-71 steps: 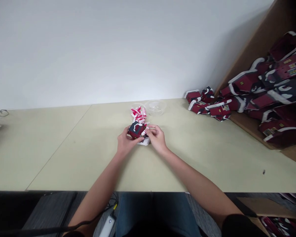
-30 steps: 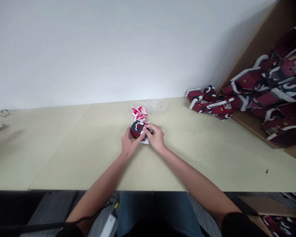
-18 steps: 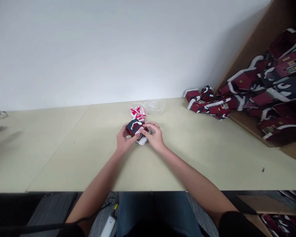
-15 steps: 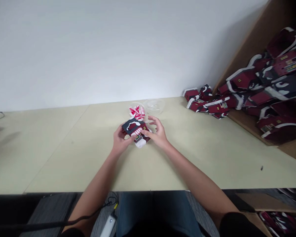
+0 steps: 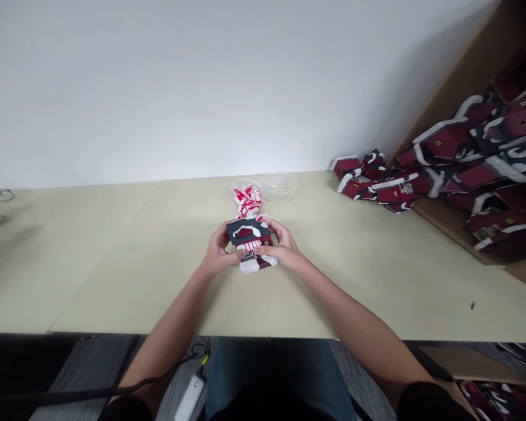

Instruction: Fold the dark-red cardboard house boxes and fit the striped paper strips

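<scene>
Both my hands hold a small model house (image 5: 249, 231) above the table, dark red with a grey roof, white snow-like trim and a red-and-white striped awning. My left hand (image 5: 219, 251) is wrapped round its left side, thumb on the front below the awning. On the other side, my right hand (image 5: 283, 245) grips the right wall, its thumb across the front. Just behind the house, red-and-white striped pieces (image 5: 248, 200) lie in a clear bowl. Beside them stands a clear plastic bowl (image 5: 279, 187).
A cardboard box (image 5: 453, 76) at the right holds many similar houses, and several houses (image 5: 372, 184) lie on the table by its opening. Glasses (image 5: 3, 195) lie at the far left. A small dark bit (image 5: 472, 304) is on the table (image 5: 355, 280). Below the edge hangs a cable with a white device (image 5: 190, 397).
The house has turned more upright and level, facing me. My right hand's fingers, spread off the house before, have closed round its right side. The view has shifted slightly.
</scene>
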Available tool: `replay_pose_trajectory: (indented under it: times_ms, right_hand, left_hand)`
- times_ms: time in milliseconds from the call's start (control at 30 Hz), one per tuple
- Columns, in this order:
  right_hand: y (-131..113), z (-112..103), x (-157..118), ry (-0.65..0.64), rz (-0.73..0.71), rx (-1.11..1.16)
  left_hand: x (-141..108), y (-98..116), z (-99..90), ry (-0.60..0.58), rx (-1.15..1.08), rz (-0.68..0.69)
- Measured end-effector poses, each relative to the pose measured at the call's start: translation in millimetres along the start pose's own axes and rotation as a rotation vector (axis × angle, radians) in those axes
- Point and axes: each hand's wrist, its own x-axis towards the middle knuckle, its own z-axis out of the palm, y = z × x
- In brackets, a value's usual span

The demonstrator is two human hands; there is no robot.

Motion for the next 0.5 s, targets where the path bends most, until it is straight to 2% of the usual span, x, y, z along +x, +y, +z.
replay_pose_trajectory:
  times_ms: [167, 267, 333, 400, 500]
  right_hand:
    - [7, -3, 4, -0.023, 0.014, -0.031]
    - [11, -8, 8, -0.009, 0.033, -0.126]
    - [14, -15, 10, 0.037, 0.046, -0.184]
    - [19, -23, 13, 0.093, 0.043, -0.212]
    - [28, -35, 19, 0.202, 0.052, -0.257]
  left_hand:
    - [2, 2, -2.9, -0.022, 0.025, -0.019]
    - [7, 1, -10.9, 0.015, 0.060, -0.016]
    - [10, -2, -23.0, 0.119, 0.112, -0.051]
    - [13, -4, -44.1, 0.269, 0.192, -0.112]
    - [8, -5, -97.0, 0.545, 0.377, -0.235]
